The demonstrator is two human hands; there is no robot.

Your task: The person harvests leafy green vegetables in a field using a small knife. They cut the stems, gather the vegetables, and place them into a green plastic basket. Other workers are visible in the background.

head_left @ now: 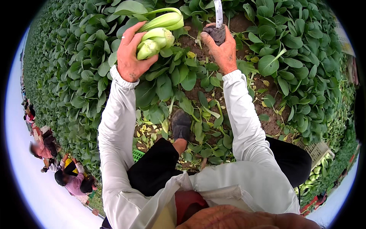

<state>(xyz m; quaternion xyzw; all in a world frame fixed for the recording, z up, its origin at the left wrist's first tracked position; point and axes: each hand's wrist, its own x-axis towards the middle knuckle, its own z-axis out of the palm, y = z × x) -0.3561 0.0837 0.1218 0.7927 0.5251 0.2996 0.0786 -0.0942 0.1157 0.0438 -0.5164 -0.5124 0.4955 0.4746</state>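
Note:
My left hand (pixel 129 55) grips a bunch of pale green bok choy heads (pixel 157 37), their cut bases turned right and their leaves trailing left. Three bases show, and the palm hides the rest. In my right hand (pixel 224 54) is a knife (pixel 218 13) whose handle is wrapped in dark material. Its pale, smeared blade points away from me and runs out at the top of the picture. The hands are apart, with the blade to the right of the bok choy. Below my left hand, leafy bok choy plants (pixel 168 77) cover the soil.
Dense bok choy rows (pixel 74 63) stand left and right of bare soil (pixel 270 117). Loose leaves lie around my shoe (pixel 181 123). A green plastic crate (pixel 137 155) is by my left knee; a beige crate (pixel 316 153) stands right, near harvested bok choy (pixel 313 176). Other people (pixel 75 181) crouch far left.

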